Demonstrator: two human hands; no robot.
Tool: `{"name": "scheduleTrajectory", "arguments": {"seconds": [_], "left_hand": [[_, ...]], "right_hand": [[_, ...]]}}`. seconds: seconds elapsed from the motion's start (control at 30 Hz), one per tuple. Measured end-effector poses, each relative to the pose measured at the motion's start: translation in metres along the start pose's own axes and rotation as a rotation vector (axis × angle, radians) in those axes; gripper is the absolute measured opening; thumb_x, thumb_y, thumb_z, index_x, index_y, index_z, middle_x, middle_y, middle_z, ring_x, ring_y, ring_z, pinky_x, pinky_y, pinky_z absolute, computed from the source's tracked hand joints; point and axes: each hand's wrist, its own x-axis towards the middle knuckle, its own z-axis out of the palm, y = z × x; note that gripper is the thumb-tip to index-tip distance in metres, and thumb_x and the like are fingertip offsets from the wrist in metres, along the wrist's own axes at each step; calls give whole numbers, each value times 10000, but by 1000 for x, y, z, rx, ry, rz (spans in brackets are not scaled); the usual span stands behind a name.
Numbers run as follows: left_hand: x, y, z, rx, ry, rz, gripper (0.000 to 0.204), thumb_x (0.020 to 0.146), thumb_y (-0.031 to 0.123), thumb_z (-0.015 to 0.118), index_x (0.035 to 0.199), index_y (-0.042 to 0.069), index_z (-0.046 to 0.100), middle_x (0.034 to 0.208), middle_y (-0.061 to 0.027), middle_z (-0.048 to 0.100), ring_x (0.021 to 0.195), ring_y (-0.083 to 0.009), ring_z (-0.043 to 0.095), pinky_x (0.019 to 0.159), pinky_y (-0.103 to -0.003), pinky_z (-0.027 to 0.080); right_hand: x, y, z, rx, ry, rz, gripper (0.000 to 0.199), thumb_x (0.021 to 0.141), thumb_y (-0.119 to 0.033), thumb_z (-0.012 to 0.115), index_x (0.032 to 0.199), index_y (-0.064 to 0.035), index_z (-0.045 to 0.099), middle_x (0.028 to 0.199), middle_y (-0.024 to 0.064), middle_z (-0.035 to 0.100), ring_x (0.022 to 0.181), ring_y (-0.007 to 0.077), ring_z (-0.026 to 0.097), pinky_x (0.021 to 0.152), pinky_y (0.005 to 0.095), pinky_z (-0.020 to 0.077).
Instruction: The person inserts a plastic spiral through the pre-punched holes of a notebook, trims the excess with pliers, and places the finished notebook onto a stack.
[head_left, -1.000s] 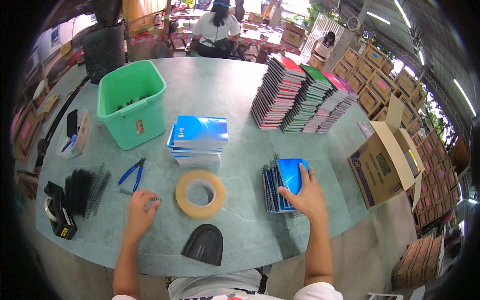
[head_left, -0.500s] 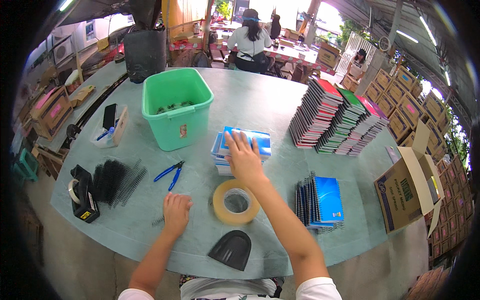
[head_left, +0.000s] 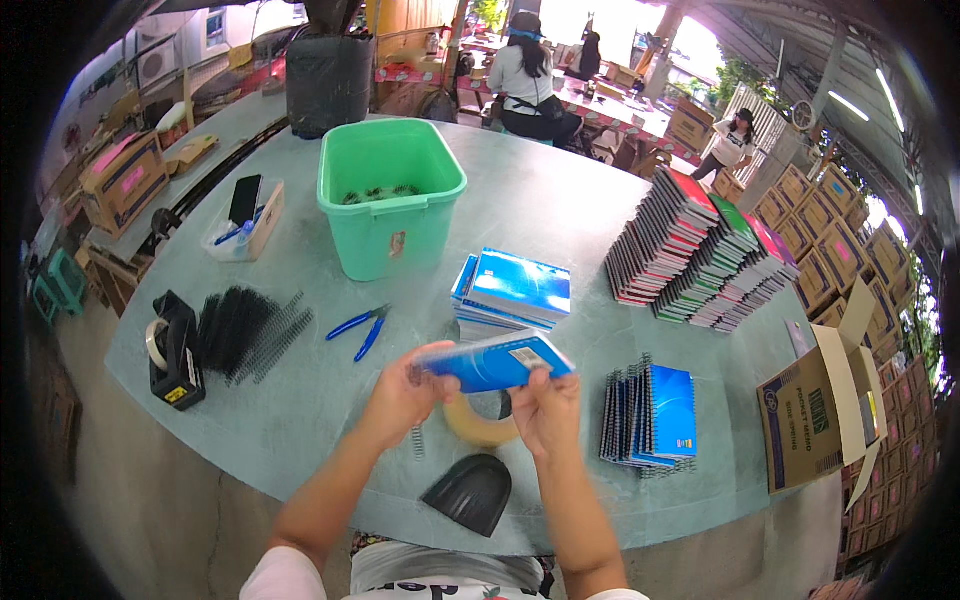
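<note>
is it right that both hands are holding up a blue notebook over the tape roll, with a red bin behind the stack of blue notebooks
Not quite: the bin is green, not red, as the head view shows. The rest holds: the left hand and right hand hold a blue notebook above the tape roll, and the bin stands behind the stack of blue notebooks.

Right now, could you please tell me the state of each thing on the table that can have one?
Blue notebook: lifted, held flat by left hand and right hand.
Green bin: upright, open-topped, dark coils inside.
Cardboard box: flaps open.
Tape roll: lying flat, partly hidden by the hands.
Blue pliers: lying down, handles apart.
Stack of blue notebooks: lying flat.
</note>
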Motion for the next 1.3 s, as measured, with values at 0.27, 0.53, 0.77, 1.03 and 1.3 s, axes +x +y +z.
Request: {"name": "scheduleTrajectory", "arguments": {"seconds": [0.27,0.53,0.77,1.03,1.3], "left_hand": [[4,-33,-1,520,-87,209,211,785,143,707,907,-14,635,745,-46,603,640,-116,510,606,-262,425],[-12,-4,-14,754,24,364,242,871,201,602,1009,5,626,742,-103,554,686,-193,534,628,-308,426],[-21,-3,-6,884,39,531,238,876,133,579,1076,8,612,801,-131,598,699,-227,555,642,-322,440],[-24,-6,0,792,107,451,215,871,151,598,1024,2,622,789,-124,625,647,-214,579,597,-298,455],[-11,-7,-2,917,179,603,236,853,239,610,980,41,628,810,-129,605,708,-288,583,614,-354,461]], "right_hand": [[-10,-10,-69,-892,-214,111,248,719,-27,732,960,-33,672,862,31,661,773,105,591,708,248,465],[-12,3,-74,-767,-118,205,296,693,-12,754,978,4,676,894,58,676,790,95,600,699,227,480],[-11,6,-68,-744,-143,141,310,694,-3,751,994,11,671,906,69,679,800,103,609,722,224,483],[-11,7,-75,-723,-145,131,270,703,19,732,967,10,677,940,107,684,842,133,628,756,246,497],[-11,8,-78,-794,-251,79,255,728,46,693,975,-15,675,999,130,675,914,162,631,816,274,494]]}}
